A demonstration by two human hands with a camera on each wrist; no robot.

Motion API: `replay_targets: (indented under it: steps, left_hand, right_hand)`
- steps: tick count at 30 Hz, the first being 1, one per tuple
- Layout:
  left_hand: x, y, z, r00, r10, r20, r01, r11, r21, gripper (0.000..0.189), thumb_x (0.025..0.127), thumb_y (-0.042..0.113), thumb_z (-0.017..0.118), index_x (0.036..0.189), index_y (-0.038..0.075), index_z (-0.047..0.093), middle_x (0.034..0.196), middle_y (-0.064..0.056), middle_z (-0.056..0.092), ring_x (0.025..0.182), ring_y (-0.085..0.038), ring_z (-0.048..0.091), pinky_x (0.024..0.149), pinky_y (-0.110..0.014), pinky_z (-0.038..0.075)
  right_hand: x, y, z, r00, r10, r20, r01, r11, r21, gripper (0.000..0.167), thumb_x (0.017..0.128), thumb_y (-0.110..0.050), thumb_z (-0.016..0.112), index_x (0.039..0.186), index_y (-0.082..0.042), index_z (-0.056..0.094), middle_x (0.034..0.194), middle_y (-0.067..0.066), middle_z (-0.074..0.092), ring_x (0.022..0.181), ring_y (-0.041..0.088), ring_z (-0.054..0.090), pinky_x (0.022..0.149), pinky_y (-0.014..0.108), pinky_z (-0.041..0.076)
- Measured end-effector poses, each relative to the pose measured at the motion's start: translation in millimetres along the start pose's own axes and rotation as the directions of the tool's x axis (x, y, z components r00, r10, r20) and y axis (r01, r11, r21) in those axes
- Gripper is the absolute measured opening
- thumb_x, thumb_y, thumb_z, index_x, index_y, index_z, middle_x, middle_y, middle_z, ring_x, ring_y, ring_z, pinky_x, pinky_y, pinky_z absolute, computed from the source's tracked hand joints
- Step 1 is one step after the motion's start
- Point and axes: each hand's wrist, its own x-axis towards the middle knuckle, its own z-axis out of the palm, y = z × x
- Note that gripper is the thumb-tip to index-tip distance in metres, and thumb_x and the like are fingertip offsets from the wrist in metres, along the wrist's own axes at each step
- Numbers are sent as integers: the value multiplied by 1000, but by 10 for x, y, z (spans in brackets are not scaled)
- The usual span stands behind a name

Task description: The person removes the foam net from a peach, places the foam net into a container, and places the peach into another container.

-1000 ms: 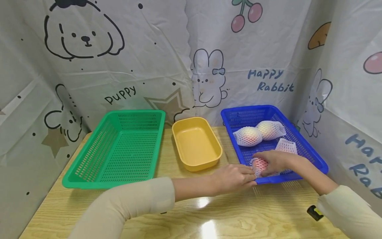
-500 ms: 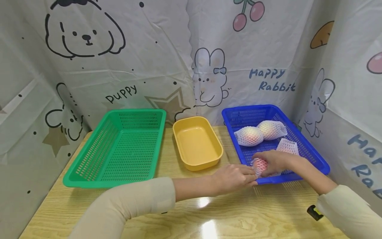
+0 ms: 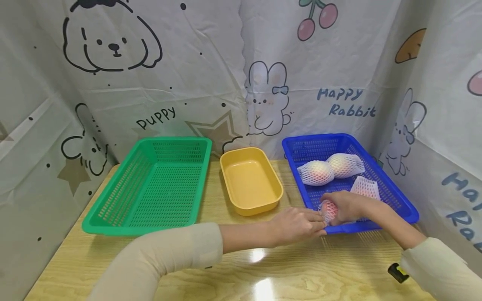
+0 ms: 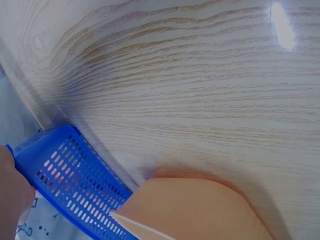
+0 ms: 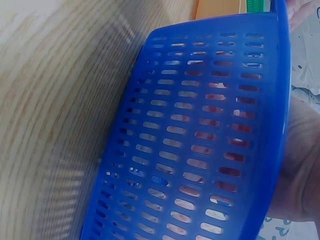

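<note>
In the head view, my right hand (image 3: 346,206) grips a pink-red fruit (image 3: 329,210) in a white foam net, low in the near left corner of the blue basket (image 3: 404,207). My left hand (image 3: 295,225) reaches across to that corner, its fingertips pinching the net's end by the rim. Two more netted fruits, pale yellow and pink, lie farther back: one on the left (image 3: 316,172), one on the right (image 3: 344,165). Behind my right hand shows another white foam net (image 3: 366,188), partly hidden. The right wrist view has the basket wall (image 5: 185,135) covering most of the fruit.
A yellow tray (image 3: 251,207) stands left of the blue basket. Beyond it sits a green basket (image 3: 143,231). A small black-and-yellow object (image 3: 397,272) lies beside my right sleeve on the wooden table (image 3: 301,267). A printed curtain (image 3: 211,62) hangs behind.
The head view shifts slightly, moving the whole scene a little to the right. Both hands stay at the basket's near left corner with the netted fruit; hardly anything else differs.
</note>
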Motion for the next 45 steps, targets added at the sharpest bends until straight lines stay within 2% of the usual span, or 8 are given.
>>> replay_targets:
  steps: [7, 12, 22, 28, 39, 45]
  left_hand:
    - [9, -9, -7, 1000, 1, -9, -2, 1000, -17, 24, 99, 30, 64, 111, 14, 77, 112, 4, 73, 109, -11, 66, 96, -18, 47]
    - [15, -12, -22, 1000, -5, 10, 5, 1000, -28, 24, 100, 30, 63, 111, 14, 76, 112, 4, 72, 110, -11, 65, 96, -17, 47]
    - [32, -6, -42, 1000, -12, 10, 12, 1000, -15, 22, 100, 30, 62, 108, 16, 77, 109, 7, 73, 106, -8, 66, 93, -17, 48]
    - [31, -8, -42, 1000, -11, 14, 11, 1000, -17, 22, 100, 30, 63, 109, 16, 77, 110, 7, 73, 106, -8, 66, 92, -17, 49]
    - [59, -16, -52, 995, 29, 94, -28, 1000, -11, 22, 102, 31, 59, 110, 19, 76, 113, 6, 71, 108, -9, 65, 93, -16, 48]
    - [33, -52, -92, 999, 2, 38, -1, 1000, -29, 24, 100, 30, 64, 113, 13, 75, 112, 3, 72, 109, -11, 65, 98, -17, 45]
  right_hand:
    - [5, 20, 3, 999, -16, -42, 15, 999, -35, 71, 67, -30, 85, 125, 2, 59, 106, 10, 66, 96, 28, 62, 81, 49, 53]
    - [0, 17, -32, 997, -20, -69, 17, 999, -46, 72, 67, -29, 84, 126, 4, 58, 101, 7, 65, 88, 23, 59, 73, 41, 53]
    - [-54, -93, -215, 989, -66, -134, 60, 997, -50, 68, 68, -26, 82, 124, 5, 59, 93, 3, 63, 78, 16, 57, 62, 31, 51]
    - [-79, -168, -316, 985, -95, -148, 84, 994, -74, 66, 69, -26, 83, 123, 4, 60, 91, 0, 63, 76, 14, 57, 62, 30, 51]
    - [-179, -303, -500, 985, -66, -157, 53, 995, -83, 75, 74, -28, 84, 134, 4, 54, 96, 1, 64, 75, 13, 55, 62, 30, 50]
    - [-193, -370, -554, 982, -86, -171, 77, 995, -61, 76, 75, -29, 84, 136, 3, 52, 100, 2, 63, 76, 13, 55, 61, 29, 50]
